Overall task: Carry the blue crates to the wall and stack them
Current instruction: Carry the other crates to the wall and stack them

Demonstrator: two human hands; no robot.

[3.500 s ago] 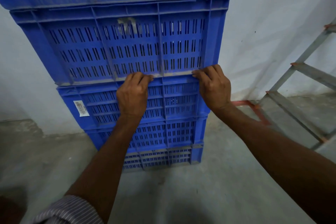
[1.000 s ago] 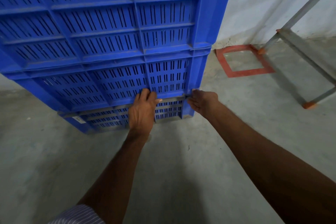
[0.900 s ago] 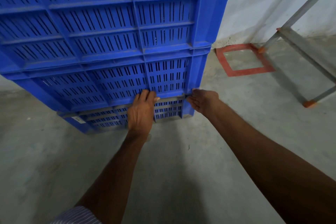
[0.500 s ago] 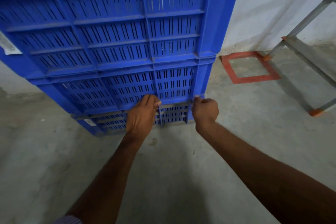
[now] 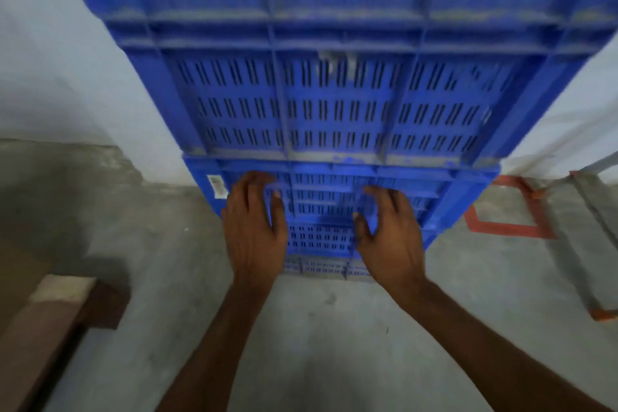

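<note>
A tall stack of blue slotted crates (image 5: 334, 104) stands against the white wall (image 5: 60, 53) and fills the upper middle of the head view. The picture is blurred by motion. My left hand (image 5: 255, 227) and my right hand (image 5: 389, 234) are both in front of the lower crates (image 5: 321, 237), fingers spread and relaxed, holding nothing. Whether their fingertips touch the crate wall I cannot tell. A small white label (image 5: 216, 184) sits on the left end of one lower crate.
Grey concrete floor (image 5: 317, 328) lies in front of the stack. A brown wooden block or bench end (image 5: 57, 314) is at the lower left. A red tape square (image 5: 508, 207) marks the floor at the right, beside the metal ladder legs (image 5: 592, 221).
Both hands have let go of the rim of the lowest crates and risen a little, fingers now spread. The view has swung left and up, bringing the wooden block into sight.
</note>
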